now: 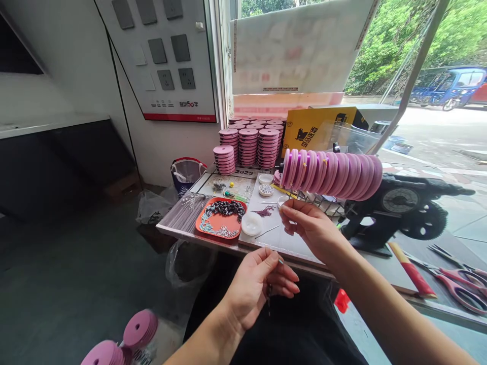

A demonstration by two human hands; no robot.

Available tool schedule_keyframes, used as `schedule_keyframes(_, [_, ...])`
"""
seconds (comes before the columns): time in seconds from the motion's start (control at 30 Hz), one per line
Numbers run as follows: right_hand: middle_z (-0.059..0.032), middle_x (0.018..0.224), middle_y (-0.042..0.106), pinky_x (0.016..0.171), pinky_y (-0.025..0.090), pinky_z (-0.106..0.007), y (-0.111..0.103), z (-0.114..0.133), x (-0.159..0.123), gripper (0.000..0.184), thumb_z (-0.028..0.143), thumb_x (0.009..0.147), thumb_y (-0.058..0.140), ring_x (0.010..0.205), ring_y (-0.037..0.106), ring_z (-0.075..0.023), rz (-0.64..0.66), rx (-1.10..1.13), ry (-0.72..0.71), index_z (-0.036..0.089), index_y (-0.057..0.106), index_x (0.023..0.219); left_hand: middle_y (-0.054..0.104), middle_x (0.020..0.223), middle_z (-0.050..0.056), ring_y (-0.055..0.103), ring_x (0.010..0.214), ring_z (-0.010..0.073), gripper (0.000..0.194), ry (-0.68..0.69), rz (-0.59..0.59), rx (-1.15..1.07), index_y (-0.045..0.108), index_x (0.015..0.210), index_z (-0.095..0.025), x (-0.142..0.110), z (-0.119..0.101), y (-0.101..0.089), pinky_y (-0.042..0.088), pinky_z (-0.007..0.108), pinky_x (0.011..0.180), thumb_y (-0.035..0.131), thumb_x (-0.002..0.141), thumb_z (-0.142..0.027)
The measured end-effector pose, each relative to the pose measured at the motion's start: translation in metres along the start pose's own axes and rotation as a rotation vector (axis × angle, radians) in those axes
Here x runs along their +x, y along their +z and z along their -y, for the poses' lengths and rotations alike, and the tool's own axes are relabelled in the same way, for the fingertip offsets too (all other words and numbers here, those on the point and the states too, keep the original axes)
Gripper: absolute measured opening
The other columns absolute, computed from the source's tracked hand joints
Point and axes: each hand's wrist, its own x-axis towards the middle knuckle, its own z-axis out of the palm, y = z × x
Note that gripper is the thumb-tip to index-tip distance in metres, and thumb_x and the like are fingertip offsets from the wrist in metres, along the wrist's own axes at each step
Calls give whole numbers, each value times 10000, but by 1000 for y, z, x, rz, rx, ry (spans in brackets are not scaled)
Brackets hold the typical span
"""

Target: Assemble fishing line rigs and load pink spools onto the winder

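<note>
Left hand: the left hand [262,281] is closed at thumb and forefinger on a teal piece [280,261], in front of the surface [178,217]; a dark strand [269,300] hangs under the palm.
Right hand: the right hand [306,219] is raised above the board [291,244], thumb and forefinger together; anything between them is too small to tell.
Spacing: hands apart, the right farther forward.
Tray: the orange tray [224,222] lies left of the right hand, holding black, teal and silvery beads.
Dishes: a white dish [251,224] sits beside the tray; a bead dish [266,190] lies behind it.
Needle: a needle [267,232] lies on the board, between the white dish and right hand.
Obstruction: the pink spools [331,174] on the black machine [399,203] stand just behind the right hand; the right forearm crosses the board's near edge.
Direction: the strand hangs near vertical; the teal piece's long axis cannot be told.
</note>
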Motion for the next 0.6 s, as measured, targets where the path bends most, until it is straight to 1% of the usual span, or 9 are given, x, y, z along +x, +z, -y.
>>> schedule_keyframes(0.2, [30, 566, 437, 472, 275, -226, 2, -1, -1, 294, 398, 635, 713, 504, 352, -97, -9, 23, -34, 165, 535, 613, 672, 620, 59, 630, 513, 112, 281, -18, -14, -44, 524, 659, -116, -5, 7, -3, 467, 164, 476, 668, 706, -354])
schedule_keyframes(0.33, [36, 567, 426, 485, 293, -220, 5, -10, -11, 286, 380, 689, 686, 512, 358, -97, -12, 35, -62, 170, 504, 622, 673, 626, 64, 632, 512, 114, 238, -39, -30, -90, 527, 676, -114, -9, 12, -5, 473, 165, 478, 647, 734, -311])
schedule_keyframes(0.5, [39, 575, 445, 502, 309, -217, 13, -29, -32, 295, 406, 775, 623, 503, 377, -92, 28, -19, 17, 171, 479, 668, 673, 622, 71, 634, 510, 120, 169, -48, -40, -143, 524, 707, -113, -11, 11, -6, 475, 170, 476, 586, 787, -249])
schedule_keyframes(0.6, [39, 595, 465, 514, 338, -216, 17, -35, -41, 299, 424, 787, 614, 502, 413, -92, 34, 25, 66, 173, 474, 704, 667, 608, 74, 628, 494, 116, 146, -48, -30, -147, 531, 738, -107, -13, 10, -6, 473, 170, 474, 541, 818, -228])
